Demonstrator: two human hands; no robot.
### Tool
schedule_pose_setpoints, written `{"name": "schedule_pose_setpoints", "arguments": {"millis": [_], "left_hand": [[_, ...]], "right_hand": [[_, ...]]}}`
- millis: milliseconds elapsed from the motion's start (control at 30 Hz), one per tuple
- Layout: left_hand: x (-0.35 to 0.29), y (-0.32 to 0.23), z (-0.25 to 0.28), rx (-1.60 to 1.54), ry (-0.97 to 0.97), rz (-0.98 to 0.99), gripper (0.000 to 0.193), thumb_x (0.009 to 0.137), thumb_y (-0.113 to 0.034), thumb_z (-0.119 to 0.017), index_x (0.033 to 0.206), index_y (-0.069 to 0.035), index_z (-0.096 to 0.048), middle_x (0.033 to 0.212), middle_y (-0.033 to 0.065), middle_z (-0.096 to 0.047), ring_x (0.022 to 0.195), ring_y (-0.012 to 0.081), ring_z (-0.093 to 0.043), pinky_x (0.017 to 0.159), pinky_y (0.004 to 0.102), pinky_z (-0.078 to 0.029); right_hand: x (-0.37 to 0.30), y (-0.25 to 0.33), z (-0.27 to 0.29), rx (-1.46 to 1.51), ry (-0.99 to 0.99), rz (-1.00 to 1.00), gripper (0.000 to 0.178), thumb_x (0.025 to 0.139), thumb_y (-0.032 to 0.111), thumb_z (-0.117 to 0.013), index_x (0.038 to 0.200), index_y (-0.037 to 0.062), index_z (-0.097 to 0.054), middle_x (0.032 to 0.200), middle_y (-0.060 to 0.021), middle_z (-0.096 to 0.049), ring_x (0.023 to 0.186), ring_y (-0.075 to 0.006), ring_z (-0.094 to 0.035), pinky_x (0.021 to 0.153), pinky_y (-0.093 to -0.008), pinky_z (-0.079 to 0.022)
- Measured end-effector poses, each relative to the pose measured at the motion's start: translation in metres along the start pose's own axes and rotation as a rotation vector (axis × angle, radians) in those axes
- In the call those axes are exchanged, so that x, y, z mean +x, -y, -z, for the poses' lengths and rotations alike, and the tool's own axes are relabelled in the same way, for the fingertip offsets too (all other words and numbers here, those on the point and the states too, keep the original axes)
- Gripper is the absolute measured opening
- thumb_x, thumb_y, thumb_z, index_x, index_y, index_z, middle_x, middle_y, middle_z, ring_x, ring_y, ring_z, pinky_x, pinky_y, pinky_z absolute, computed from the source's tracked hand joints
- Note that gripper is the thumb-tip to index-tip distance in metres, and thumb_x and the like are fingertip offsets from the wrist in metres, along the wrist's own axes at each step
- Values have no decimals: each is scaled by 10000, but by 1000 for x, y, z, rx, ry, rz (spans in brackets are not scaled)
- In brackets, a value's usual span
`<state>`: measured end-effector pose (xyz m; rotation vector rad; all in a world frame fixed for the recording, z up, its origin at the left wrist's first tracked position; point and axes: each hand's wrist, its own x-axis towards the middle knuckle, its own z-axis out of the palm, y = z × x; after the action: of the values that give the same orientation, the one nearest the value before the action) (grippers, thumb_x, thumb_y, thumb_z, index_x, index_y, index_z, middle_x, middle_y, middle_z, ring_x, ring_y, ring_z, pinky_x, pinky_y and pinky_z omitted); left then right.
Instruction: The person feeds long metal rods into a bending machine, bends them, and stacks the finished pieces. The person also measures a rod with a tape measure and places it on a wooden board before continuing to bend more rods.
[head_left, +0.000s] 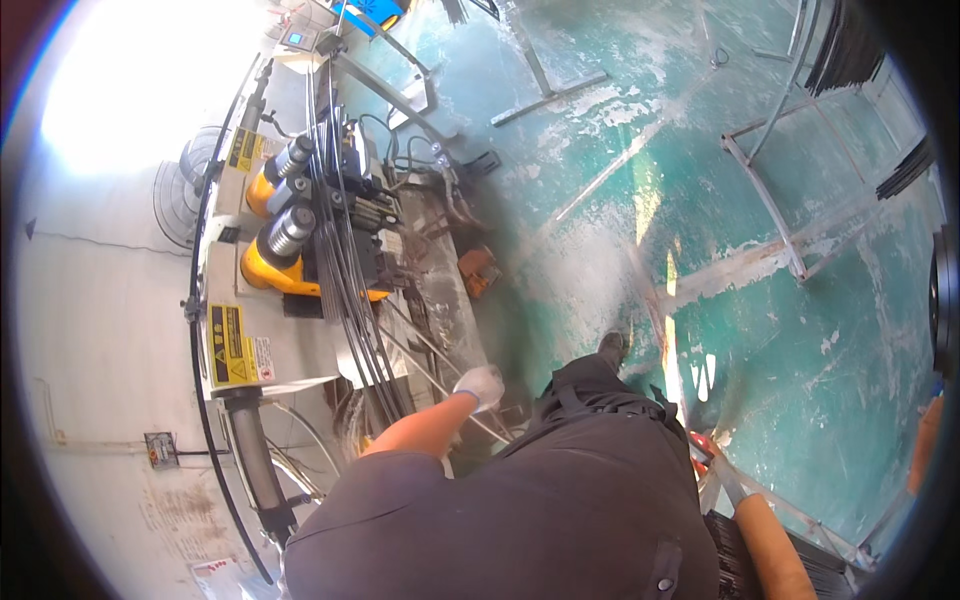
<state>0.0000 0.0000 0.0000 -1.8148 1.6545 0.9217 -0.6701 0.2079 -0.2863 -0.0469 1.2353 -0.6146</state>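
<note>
My gloved left hand (480,386) clamps a thin rod (436,380) by the machine (300,250) edge; keep it straight. Right hand (705,447): can't tell.

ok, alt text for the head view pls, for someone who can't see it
Seen from above, a person's gloved left hand reaches to thin metal rods that run through a yellow and grey machine. Their right forearm hangs low at the right, its hand hidden, over a worn green floor with metal frames.

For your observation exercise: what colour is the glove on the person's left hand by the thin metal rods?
White. The glove on the left hand shows best, and only, in the head view, beside the thin metal rods.
</note>
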Motion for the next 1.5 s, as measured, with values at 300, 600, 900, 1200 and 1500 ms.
{"name": "schedule_pose_setpoints", "arguments": {"millis": [300,600,900,1200,1500], "left_hand": [[58,99,-2,187,133,-18,393,985,-245,-508,1254,-61,-729,1290,211,-706,1255,390,-644,1073,452,-507],[32,27,93,-3,77,143,320,947,-254,-665,1210,-102,-767,1195,145,-752,1133,329,-714,984,415,-574],[-39,7,117,-1297,-549,671,346,876,-183,-705,1187,-35,-733,1041,153,-755,960,262,-732,877,362,-585],[-64,-23,71,-2401,-1213,381,362,1015,-107,-664,1349,15,-597,1148,181,-695,985,269,-701,898,429,-582],[-84,5,105,-2500,-2019,-221,425,1056,-213,-595,1469,-123,-550,1396,106,-636,1171,296,-642,986,487,-520]], "right_hand": [[-6,22,-54,116,11,122,449,1075,316,-534,1361,-7,-660,1332,-143,-705,1164,-233,-684,963,-343,-548],[-4,68,-67,-256,-137,154,307,1018,276,-589,1176,60,-737,1157,-128,-746,1030,-276,-712,813,-372,-563],[75,246,-181,-1913,-146,513,163,948,214,-619,1006,129,-745,991,-186,-753,907,-394,-716,739,-440,-550],[126,465,-646,-869,297,585,170,994,227,-648,1021,61,-622,811,-29,-604,673,-159,-588,594,-331,-487],[141,390,-1081,-898,976,627,406,1030,329,-691,1294,22,-657,1005,-28,-707,867,-158,-664,779,-315,-549]]}}
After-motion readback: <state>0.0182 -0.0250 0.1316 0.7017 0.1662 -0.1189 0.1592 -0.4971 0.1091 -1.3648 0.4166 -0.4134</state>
